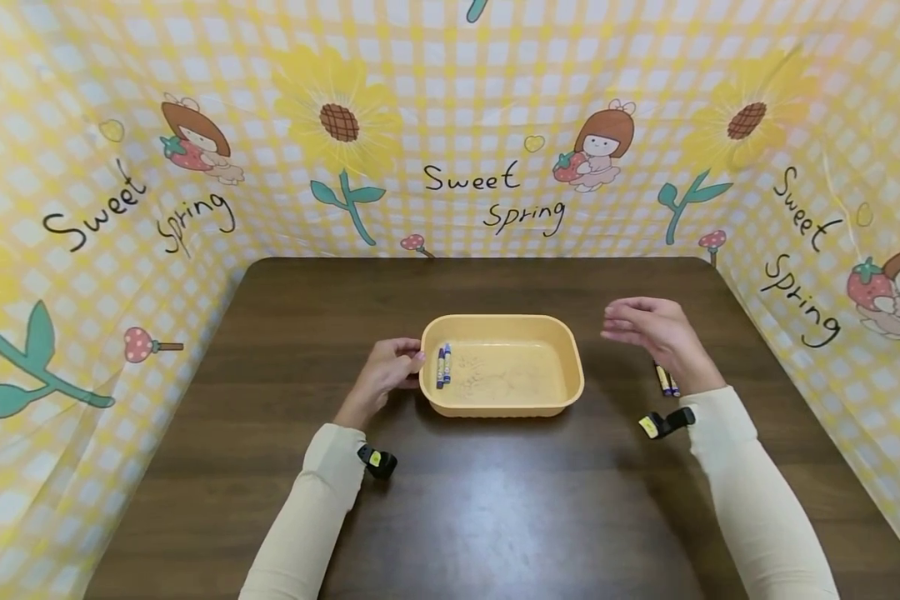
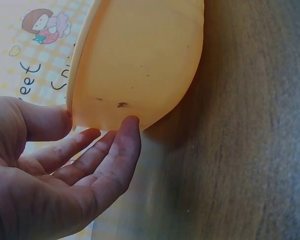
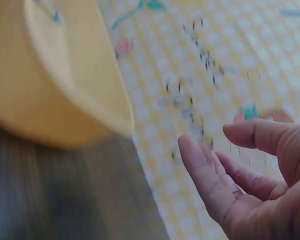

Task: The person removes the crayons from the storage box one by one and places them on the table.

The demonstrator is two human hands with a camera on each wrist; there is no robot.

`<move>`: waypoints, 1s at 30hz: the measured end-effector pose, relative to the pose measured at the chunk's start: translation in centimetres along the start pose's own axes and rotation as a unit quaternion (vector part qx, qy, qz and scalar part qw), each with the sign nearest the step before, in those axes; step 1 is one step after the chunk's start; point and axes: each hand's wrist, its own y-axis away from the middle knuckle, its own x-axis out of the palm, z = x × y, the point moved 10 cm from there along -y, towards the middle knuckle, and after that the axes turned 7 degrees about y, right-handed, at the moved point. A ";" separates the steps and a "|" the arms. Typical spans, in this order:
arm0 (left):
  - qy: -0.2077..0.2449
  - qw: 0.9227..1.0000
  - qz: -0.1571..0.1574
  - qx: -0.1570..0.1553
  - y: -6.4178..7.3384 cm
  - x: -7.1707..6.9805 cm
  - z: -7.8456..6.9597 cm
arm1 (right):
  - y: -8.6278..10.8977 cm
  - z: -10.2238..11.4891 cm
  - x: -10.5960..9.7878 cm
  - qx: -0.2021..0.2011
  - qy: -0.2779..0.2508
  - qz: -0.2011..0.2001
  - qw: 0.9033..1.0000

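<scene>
Tray: the yellow tray sits mid-surface, between the two hands.
Left hand: this hand lightly grips the tray's left end, thumb at the rim, fingers against the outer wall, probably to steady it.
Crayons inside: two crayons lie side by side near the left wall, just right of the left hand.
Right hand: this hand hovers right of the tray, fingers loosely bent, holding nothing.
Loose crayons: more crayons lie on the near side of the right hand, partly hidden.

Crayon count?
4: two blue-and-yellow crayons inside the yellow plastic tray, at left; two dark-and-yellow crayons on the brown table, partly behind the right hand, which may hide more.
</scene>
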 end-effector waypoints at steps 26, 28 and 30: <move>0.007 1.000 0.000 0.008 0.0 0.1 -0.3 | -5.7 -6.0 20.7 0.104 0.083 0.139 0.981; 0.009 1.000 -0.001 0.008 0.1 0.1 -0.2 | -5.9 -6.6 21.4 0.118 0.085 0.144 0.979; 0.008 1.000 -0.004 0.005 0.1 0.1 -0.2 | -6.1 -7.0 21.9 0.128 0.092 0.144 0.977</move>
